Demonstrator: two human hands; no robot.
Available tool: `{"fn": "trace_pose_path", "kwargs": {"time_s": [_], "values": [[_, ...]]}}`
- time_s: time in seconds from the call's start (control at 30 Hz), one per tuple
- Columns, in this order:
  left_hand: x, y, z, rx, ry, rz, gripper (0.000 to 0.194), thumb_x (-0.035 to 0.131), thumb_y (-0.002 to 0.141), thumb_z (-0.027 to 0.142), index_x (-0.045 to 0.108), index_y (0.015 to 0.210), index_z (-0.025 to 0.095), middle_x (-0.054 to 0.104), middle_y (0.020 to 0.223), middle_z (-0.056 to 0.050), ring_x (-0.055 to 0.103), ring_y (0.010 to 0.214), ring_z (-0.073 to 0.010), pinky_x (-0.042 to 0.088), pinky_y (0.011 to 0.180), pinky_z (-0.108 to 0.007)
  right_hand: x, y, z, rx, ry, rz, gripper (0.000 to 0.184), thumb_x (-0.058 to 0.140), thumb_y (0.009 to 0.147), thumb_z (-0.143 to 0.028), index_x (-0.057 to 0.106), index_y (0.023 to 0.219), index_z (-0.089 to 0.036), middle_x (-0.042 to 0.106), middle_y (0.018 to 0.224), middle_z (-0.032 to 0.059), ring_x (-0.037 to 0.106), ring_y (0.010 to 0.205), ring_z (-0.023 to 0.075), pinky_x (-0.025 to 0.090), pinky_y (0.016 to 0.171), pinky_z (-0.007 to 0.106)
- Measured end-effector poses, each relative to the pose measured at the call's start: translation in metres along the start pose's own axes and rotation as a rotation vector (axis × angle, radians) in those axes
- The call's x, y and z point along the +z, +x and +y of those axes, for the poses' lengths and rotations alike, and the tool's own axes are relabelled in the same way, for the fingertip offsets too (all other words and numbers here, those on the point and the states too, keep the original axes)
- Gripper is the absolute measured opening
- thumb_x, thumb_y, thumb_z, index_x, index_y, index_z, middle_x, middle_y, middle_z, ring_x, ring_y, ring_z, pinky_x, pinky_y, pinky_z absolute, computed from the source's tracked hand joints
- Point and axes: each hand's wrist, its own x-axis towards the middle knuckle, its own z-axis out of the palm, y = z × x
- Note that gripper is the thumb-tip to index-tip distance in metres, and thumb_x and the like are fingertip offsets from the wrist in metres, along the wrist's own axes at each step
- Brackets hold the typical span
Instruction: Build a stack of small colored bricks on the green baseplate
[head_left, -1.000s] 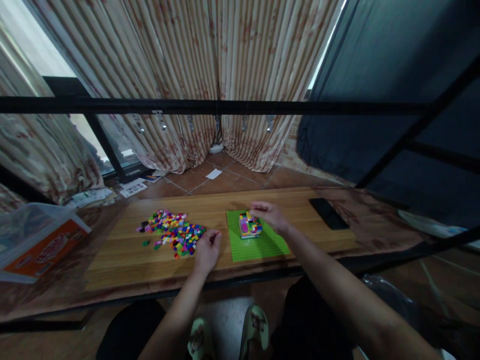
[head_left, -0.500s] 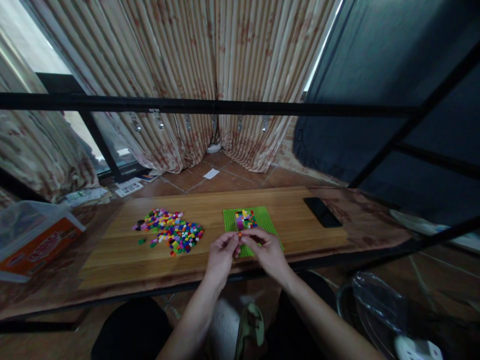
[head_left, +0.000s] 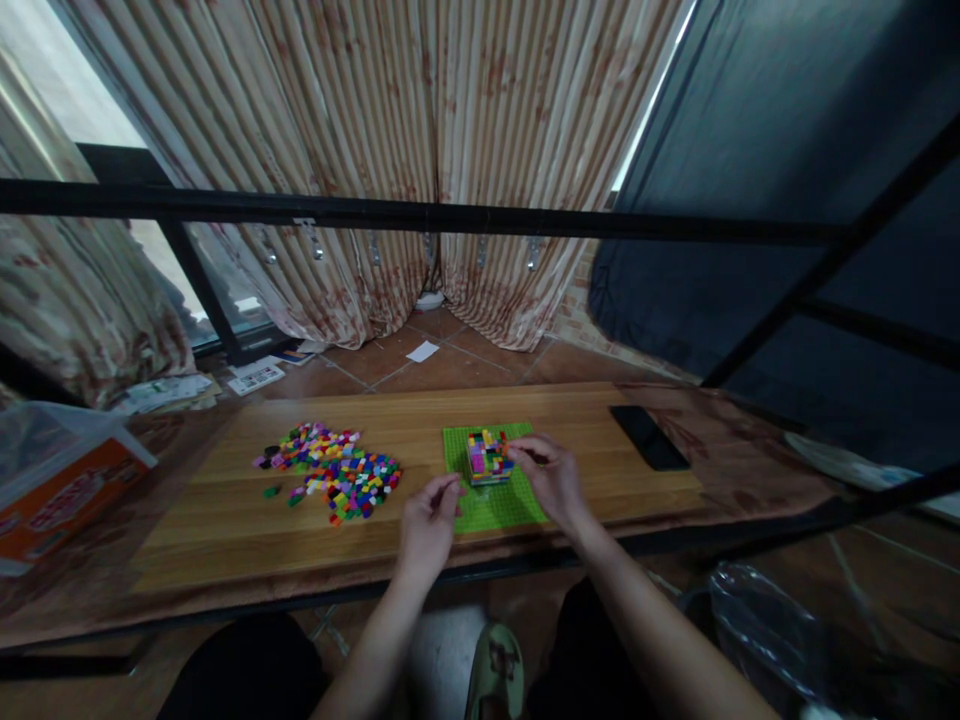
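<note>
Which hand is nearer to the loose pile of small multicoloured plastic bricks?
The left hand. It is just right of the loose pile and apart from it. The right hand is farther off, at the right side of the multicoloured brick block on the green studded baseplate.

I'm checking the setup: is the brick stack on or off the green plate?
On. The stack stands on the plate, with green showing in front and to its left.
</note>
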Motion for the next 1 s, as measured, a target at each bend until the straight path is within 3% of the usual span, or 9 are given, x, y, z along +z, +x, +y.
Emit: {"fn": "trace_pose_path", "kwargs": {"time_s": [0.1, 0.23, 0.37, 0.73, 1.0], "values": [[-0.019, 0.007, -0.026, 0.125, 0.257, 0.096, 0.024, 0.056, 0.081, 0.036, 0.071, 0.088, 0.02, 0.074, 0.087, -0.006, 0.068, 0.083, -0.0225, 0.053, 0.08, -0.037, 0.0, 0.029, 0.017, -0.023, -0.092, -0.012, 0.019, 0.064, 0.078, -0.038, 0.075, 0.078, -0.022, 0.068, 0.079, 0.0051, 0.061, 0.073, 0.0171, 0.048, 0.066, 0.029], [-0.03, 0.009, -0.042, 0.23, 0.398, 0.075, 0.021, 0.052, 0.084, 0.034, 0.069, 0.09, 0.022, 0.074, 0.093, -0.005, 0.069, 0.089, -0.0217, 0.053, 0.083, -0.035, 0.01, 0.05, 0.032, -0.061, -0.127, -0.107, 0.018, 0.063, 0.078, -0.036, 0.075, 0.076, -0.022, 0.068, 0.081, 0.0047, 0.061, 0.074, 0.0165, 0.048, 0.069, 0.029], [-0.028, 0.008, -0.041, 0.255, 0.434, 0.039, 0.021, 0.05, 0.086, 0.034, 0.068, 0.092, 0.023, 0.074, 0.091, -0.004, 0.069, 0.086, -0.0198, 0.053, 0.08, -0.032, 0.017, 0.056, 0.038, -0.05, -0.148, -0.154, 0.016, 0.065, 0.077, -0.035, 0.076, 0.077, -0.023, 0.068, 0.081, 0.0044, 0.061, 0.074, 0.0161, 0.049, 0.07, 0.029], [-0.027, 0.005, -0.041, 0.243, 0.452, 0.009, 0.018, 0.049, 0.087, 0.032, 0.065, 0.091, 0.023, 0.072, 0.089, -0.002, 0.069, 0.084, -0.0181, 0.051, 0.077, -0.029, 0.01, 0.062, 0.035, -0.06, -0.202, -0.277, 0.016, 0.063, 0.077, -0.033, 0.075, 0.074, -0.023, 0.069, 0.077, 0.0033, 0.061, 0.071, 0.0161, 0.047, 0.067, 0.028], [-0.027, 0.005, -0.038, 0.225, 0.482, 0.001, 0.02, 0.047, 0.087, 0.031, 0.065, 0.089, 0.022, 0.072, 0.087, -0.002, 0.068, 0.082, -0.0182, 0.05, 0.074, -0.028, 0.012, 0.07, 0.027, -0.096, -0.295, -0.381, 0.014, 0.063, 0.078, -0.022, 0.076, 0.075, -0.021, 0.071, 0.079, 0.0043, 0.064, 0.074, 0.017, 0.047, 0.071, 0.029]]}}
